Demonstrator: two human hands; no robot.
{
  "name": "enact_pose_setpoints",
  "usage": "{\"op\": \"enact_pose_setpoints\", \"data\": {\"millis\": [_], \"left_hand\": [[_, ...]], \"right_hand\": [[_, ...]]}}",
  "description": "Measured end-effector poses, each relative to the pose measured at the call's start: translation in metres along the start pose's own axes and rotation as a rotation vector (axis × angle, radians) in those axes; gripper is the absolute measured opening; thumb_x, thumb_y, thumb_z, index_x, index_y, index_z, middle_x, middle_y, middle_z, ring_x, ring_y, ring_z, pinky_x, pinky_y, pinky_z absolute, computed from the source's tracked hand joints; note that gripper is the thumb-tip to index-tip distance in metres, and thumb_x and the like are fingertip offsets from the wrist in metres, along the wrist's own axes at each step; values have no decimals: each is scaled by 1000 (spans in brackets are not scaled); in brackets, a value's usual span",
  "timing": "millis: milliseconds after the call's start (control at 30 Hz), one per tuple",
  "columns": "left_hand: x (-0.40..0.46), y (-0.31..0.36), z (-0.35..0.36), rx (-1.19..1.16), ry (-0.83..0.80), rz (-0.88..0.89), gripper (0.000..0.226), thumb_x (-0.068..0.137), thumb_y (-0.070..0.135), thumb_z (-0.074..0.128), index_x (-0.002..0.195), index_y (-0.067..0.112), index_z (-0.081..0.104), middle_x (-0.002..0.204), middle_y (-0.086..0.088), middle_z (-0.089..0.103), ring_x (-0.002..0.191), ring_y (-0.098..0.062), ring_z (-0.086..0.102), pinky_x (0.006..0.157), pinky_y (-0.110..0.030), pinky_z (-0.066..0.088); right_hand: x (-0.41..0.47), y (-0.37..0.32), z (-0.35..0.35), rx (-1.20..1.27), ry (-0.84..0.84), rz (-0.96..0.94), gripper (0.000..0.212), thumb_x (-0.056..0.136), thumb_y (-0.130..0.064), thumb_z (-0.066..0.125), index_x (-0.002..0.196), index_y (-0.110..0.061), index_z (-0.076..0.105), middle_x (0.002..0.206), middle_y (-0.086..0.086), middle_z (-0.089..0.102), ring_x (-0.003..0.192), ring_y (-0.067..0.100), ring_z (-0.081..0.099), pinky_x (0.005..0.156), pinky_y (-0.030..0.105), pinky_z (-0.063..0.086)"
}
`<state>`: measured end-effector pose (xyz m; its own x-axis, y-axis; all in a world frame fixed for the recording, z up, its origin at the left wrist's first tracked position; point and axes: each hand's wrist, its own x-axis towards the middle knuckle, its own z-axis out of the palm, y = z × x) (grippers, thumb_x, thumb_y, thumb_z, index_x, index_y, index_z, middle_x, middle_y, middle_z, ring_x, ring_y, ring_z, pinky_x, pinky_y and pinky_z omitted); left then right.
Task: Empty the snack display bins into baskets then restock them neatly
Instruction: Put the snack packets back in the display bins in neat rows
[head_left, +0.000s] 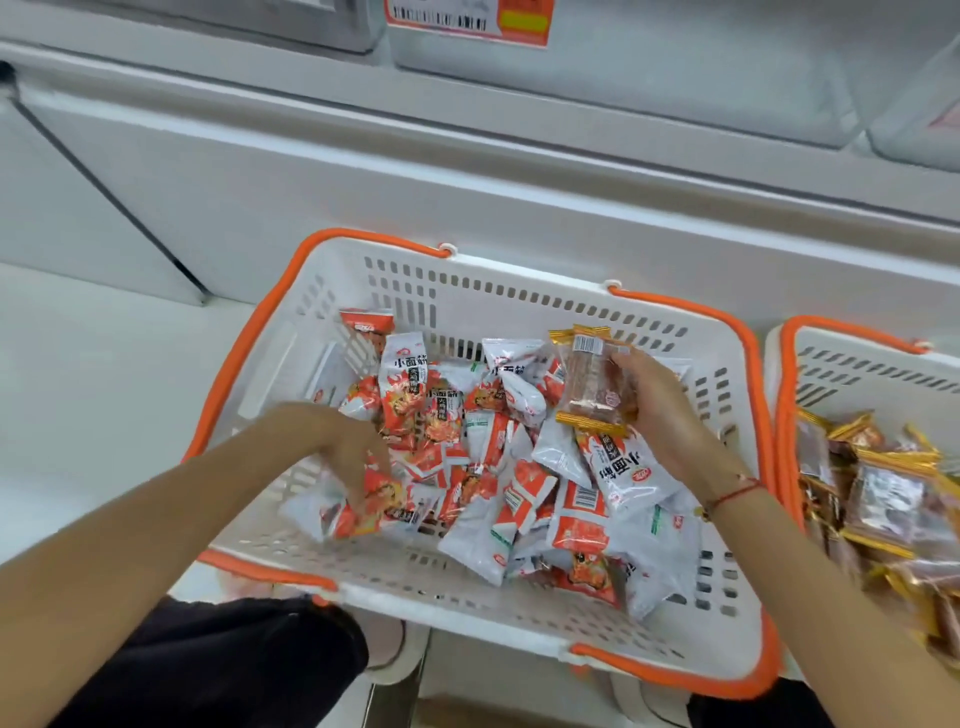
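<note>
White basket (524, 291) with orange handles; red-and-white packets (519, 499); gold-edged packet (592, 384).

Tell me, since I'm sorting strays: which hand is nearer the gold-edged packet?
Right. The right hand holds the gold-edged packet above the white basket; the left hand is apart, down among the orange-and-white packets at the basket's left side.

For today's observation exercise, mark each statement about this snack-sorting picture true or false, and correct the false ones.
1. The right hand holds a gold-edged clear packet. True.
2. The left hand rests on the floor. False: it reaches into the red-and-white packets.
3. The main basket has orange handles. True.
4. The second basket holds red-and-white packets. False: it holds gold-edged packets.
</note>
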<state>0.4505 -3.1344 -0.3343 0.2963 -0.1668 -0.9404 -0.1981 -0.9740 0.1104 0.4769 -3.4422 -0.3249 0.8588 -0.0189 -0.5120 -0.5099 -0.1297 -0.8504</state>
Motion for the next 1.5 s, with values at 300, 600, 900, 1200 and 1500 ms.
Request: {"op": "enact_pose_setpoints", "data": {"millis": [300, 600, 900, 1200, 1500], "left_hand": [[55, 24, -26, -65, 1024, 197, 40, 92, 20, 62, 132, 19, 55, 137, -2, 55, 127, -21, 48, 106, -35, 37], [126, 33, -23, 155, 877, -36, 46, 89, 5, 58, 130, 25, 53, 127, 1, 57, 113, -23, 57, 94, -38, 48], [39, 5, -4, 68, 376, 37, 40, 92, 12, 57, 127, 31, 61, 137, 3, 55, 124, -21, 52, 97, -30, 42], [11, 102, -61, -35, 1021, 360, 33, 97, 45, 52, 124, 29, 59, 130, 7, 59, 116, -15, 55, 89, -34, 48], [87, 237, -46, 265, 700, 446, 103, 69, 84, 55, 153, 35, 21, 163, 10, -5, 147, -31, -18, 108, -72, -5]], "right_hand": [[-11, 16, -30, -938, 226, -612, 26, 102, -34, 41, 126, -24, 46, 94, -3, 67, 73, 15, 63, 59, 36, 53], [-3, 23, -49, -796, 184, -449, 44, 93, -52, 37, 127, -25, 47, 88, -1, 69, 72, 16, 67, 61, 46, 56], [-11, 16, -42, -625, 124, -441, 30, 99, -35, 45, 126, -22, 50, 91, -5, 69, 73, 8, 67, 63, 40, 58], [-68, -27, -108, -850, 228, -494, 44, 94, -47, 46, 133, -26, 49, 92, -8, 67, 86, 16, 65, 77, 37, 52], [-112, -23, -153, -695, 425, -460, 56, 87, -68, 45, 125, -28, 51, 90, 13, 69, 86, 35, 65, 75, 54, 55]]}}
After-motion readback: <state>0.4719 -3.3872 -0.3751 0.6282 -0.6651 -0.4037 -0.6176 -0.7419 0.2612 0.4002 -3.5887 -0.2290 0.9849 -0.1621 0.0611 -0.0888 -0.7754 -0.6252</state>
